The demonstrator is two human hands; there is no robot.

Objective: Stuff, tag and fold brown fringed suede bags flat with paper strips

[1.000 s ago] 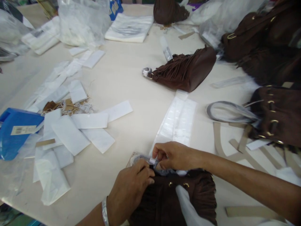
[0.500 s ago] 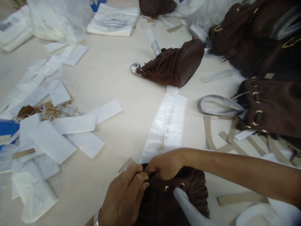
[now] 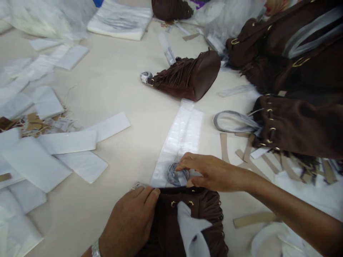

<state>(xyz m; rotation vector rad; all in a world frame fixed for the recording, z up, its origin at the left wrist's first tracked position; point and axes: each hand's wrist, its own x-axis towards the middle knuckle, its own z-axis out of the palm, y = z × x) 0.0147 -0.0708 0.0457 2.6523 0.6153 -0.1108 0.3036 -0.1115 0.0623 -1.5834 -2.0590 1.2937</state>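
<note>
A brown fringed suede bag (image 3: pixel 171 228) lies at the near edge of the table, with white paper (image 3: pixel 191 228) sticking out of it. My left hand (image 3: pixel 128 223) presses down on the bag's upper left corner, fingers closed over its edge. My right hand (image 3: pixel 211 171) reaches in from the right, and its fingers pinch a crumpled grey wad of wrapping (image 3: pixel 177 175) just beyond the bag's top. The wad rests on a long white plastic strip (image 3: pixel 182 135).
Another fringed brown bag (image 3: pixel 187 76) lies mid-table. More brown bags (image 3: pixel 294 71) pile up at the right, with tan strips (image 3: pixel 249 146) beside them. White paper pieces (image 3: pixel 66 142) and tags are scattered on the left. Folded plastic (image 3: pixel 120 21) lies at the far edge.
My right hand has pulled the grey wrapping off the bag's top and drawn it forward onto the white strip. My left hand stays on the bag. The view shifted right and downward.
</note>
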